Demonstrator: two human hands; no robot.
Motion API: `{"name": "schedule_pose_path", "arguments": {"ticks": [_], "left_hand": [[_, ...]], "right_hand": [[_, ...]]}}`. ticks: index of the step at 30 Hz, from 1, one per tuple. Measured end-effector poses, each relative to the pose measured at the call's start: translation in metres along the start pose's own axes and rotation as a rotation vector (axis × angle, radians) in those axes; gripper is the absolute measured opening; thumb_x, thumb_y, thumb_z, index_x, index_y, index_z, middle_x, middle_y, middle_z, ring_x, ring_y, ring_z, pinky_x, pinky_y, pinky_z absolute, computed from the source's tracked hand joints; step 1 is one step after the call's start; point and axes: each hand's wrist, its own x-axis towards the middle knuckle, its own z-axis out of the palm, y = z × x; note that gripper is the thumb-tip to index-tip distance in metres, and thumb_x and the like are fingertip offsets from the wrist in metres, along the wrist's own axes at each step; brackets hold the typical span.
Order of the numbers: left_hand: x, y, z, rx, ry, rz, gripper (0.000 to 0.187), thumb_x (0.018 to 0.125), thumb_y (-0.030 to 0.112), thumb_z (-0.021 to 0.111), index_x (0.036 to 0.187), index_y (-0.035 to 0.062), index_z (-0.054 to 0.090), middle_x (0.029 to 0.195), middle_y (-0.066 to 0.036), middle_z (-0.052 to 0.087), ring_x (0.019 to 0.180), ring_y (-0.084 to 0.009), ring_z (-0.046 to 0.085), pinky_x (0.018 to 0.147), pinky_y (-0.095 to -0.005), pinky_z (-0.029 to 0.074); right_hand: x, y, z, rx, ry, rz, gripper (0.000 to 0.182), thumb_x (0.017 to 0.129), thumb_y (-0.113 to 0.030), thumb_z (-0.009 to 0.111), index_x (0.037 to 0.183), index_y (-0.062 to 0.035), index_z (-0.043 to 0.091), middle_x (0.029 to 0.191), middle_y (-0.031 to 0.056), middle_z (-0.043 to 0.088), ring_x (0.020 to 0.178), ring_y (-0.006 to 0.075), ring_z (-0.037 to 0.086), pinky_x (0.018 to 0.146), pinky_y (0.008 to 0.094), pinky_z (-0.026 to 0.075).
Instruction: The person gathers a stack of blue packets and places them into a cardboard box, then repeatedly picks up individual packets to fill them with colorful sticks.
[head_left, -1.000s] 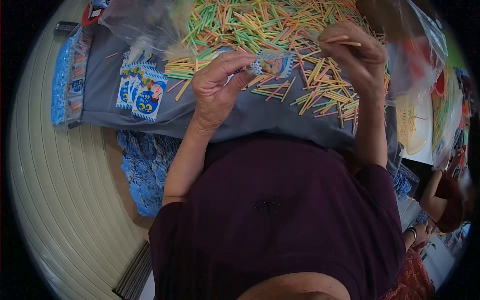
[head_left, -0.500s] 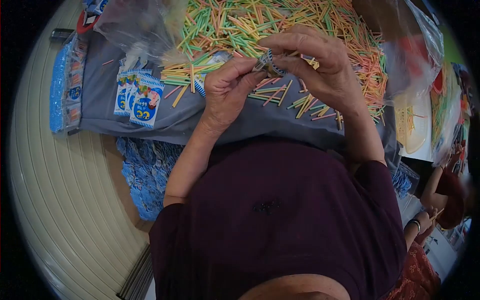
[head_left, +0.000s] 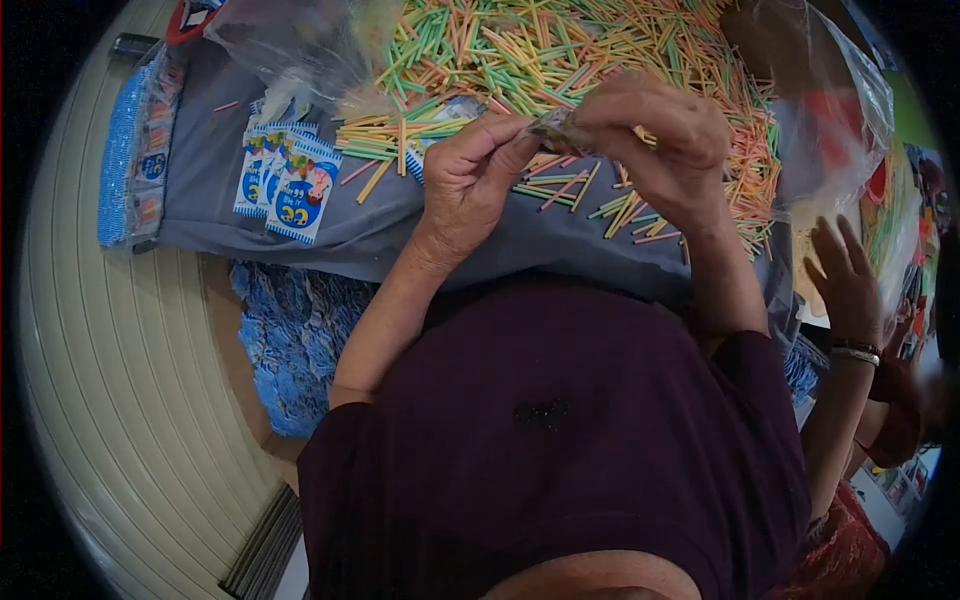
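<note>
My left hand (head_left: 468, 190) pinches the near end of a small printed packet (head_left: 552, 130) between thumb and fingers, above the front of the cloth-covered table. On the packet's other side is my right hand (head_left: 665, 140), fingers curled and slightly blurred at its mouth. A yellow tip of the candy sticks (head_left: 642, 134) shows inside the right hand; how many it holds is hidden. Behind both hands spreads a large heap of pastel candy sticks (head_left: 500, 45) in green, yellow, pink and orange. Several loose sticks lie just below the hands.
Flat blue-and-white packets (head_left: 298, 200) lie overlapped at the left. Beyond them sits a clear bag of wrapped packs (head_left: 150, 165). Plastic sheeting (head_left: 830, 110) borders the heap. Below the table is a box of blue wrappers (head_left: 290, 345). A co-worker's hand (head_left: 845, 280) reaches in at the right.
My right hand has turned and its fingers have closed in at the packet. The view has shifted slightly. The co-worker's hand has risen to the basket at the right, fingers spread.
</note>
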Motion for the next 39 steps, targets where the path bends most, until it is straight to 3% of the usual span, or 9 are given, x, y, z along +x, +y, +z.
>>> {"name": "schedule_pose_path", "arguments": {"ticks": [3, 6, 8, 19, 22, 28, 33, 35, 39], "left_hand": [[-0.004, -0.008, -0.004, -0.097, 0.010, -0.007, 0.020, 0.098, 0.003, 0.063, 0.116, -0.0030, 0.068, 0.099, -0.005, 0.069, 0.084, -0.0078, 0.060, 0.071, -0.0218, 0.050], [-0.005, -0.007, -0.003, 0.018, 0.026, 0.084, 0.018, 0.099, 0.005, 0.062, 0.114, -0.0028, 0.069, 0.096, -0.004, 0.069, 0.084, -0.0061, 0.060, 0.072, -0.0213, 0.051], [-0.007, -0.005, -0.004, 0.041, 0.028, 0.041, 0.017, 0.100, 0.007, 0.062, 0.112, -0.0030, 0.069, 0.095, -0.004, 0.069, 0.084, -0.0059, 0.060, 0.072, -0.0212, 0.050], [-0.018, -0.004, -0.011, 0.083, 0.054, -0.084, 0.011, 0.095, 0.009, 0.067, 0.100, -0.0010, 0.069, 0.085, -0.006, 0.068, 0.079, -0.0122, 0.063, 0.073, -0.0250, 0.051], [-0.015, 0.007, -0.015, 0.342, 0.069, 0.320, 0.015, 0.080, 0.002, 0.076, 0.093, 0.0003, 0.069, 0.083, -0.010, 0.068, 0.084, -0.0270, 0.064, 0.075, -0.0352, 0.050], [-0.050, 0.044, -0.107, 0.608, 0.382, -0.088, 0.013, 0.081, -0.001, 0.071, 0.094, -0.0020, 0.068, 0.088, -0.012, 0.068, 0.078, -0.0279, 0.062, 0.076, -0.0348, 0.048], [-0.039, 0.035, -0.164, 1.662, 0.258, -0.049, 0.027, 0.081, 0.011, 0.073, 0.108, 0.0065, 0.071, 0.097, -0.010, 0.064, 0.095, -0.0335, 0.056, 0.084, -0.0461, 0.047], [-0.037, 0.039, -0.146, 1.668, 0.315, -0.021, 0.032, 0.079, 0.012, 0.074, 0.111, 0.0093, 0.070, 0.105, -0.010, 0.062, 0.100, -0.0330, 0.055, 0.083, -0.0496, 0.045], [-0.021, 0.046, -0.113, 1.659, 0.356, 0.182, 0.033, 0.078, 0.010, 0.073, 0.111, 0.0082, 0.069, 0.108, -0.012, 0.060, 0.102, -0.0323, 0.055, 0.083, -0.0479, 0.046]], "right_hand": [[0.002, -0.002, 0.004, -0.165, -0.127, -0.154, 0.015, 0.076, -0.003, 0.078, 0.090, -0.0073, 0.074, 0.082, 0.0054, 0.071, 0.075, 0.0206, 0.069, 0.064, 0.0322, 0.054], [0.005, -0.008, 0.007, -0.080, -0.012, 0.035, 0.014, 0.077, -0.005, 0.078, 0.090, -0.0070, 0.074, 0.081, 0.0061, 0.070, 0.075, 0.0234, 0.069, 0.065, 0.0349, 0.053], [0.010, -0.008, 0.005, -0.179, -0.303, -0.093, 0.016, 0.081, -0.002, 0.075, 0.097, -0.0020, 0.071, 0.090, 0.0093, 0.067, 0.081, 0.0237, 0.067, 0.068, 0.0326, 0.052], [-0.002, -0.006, 0.012, -0.324, -0.417, -0.034, 0.022, 0.085, -0.002, 0.067, 0.107, -0.0044, 0.069, 0.096, 0.0115, 0.065, 0.087, 0.0321, 0.064, 0.075, 0.0418, 0.050], [-0.004, -0.002, 0.018, -0.132, -0.434, 0.130, 0.027, 0.084, 0.004, 0.068, 0.110, -0.0043, 0.069, 0.097, 0.0111, 0.066, 0.086, 0.0276, 0.067, 0.069, 0.0372, 0.052], [0.001, -0.016, 0.038, 0.086, -0.288, 0.172, 0.024, 0.085, -0.001, 0.070, 0.109, -0.0025, 0.070, 0.094, 0.0138, 0.066, 0.078, 0.0312, 0.067, 0.068, 0.0389, 0.053], [-0.008, 0.020, 0.013, -0.169, -0.413, 0.250, 0.021, 0.086, -0.009, 0.070, 0.106, -0.0040, 0.071, 0.093, 0.0136, 0.066, 0.087, 0.0330, 0.066, 0.069, 0.0394, 0.052], [-0.008, 0.032, -0.007, -0.524, -0.310, -0.007, 0.018, 0.087, -0.008, 0.069, 0.105, -0.0049, 0.071, 0.092, 0.0127, 0.066, 0.083, 0.0325, 0.066, 0.069, 0.0399, 0.053], [0.006, 0.088, -0.092, -1.080, -0.189, -0.083, 0.036, 0.082, -0.027, 0.077, 0.111, -0.0078, 0.069, 0.100, 0.0139, 0.067, 0.096, 0.0352, 0.065, 0.079, 0.0446, 0.053]]}}
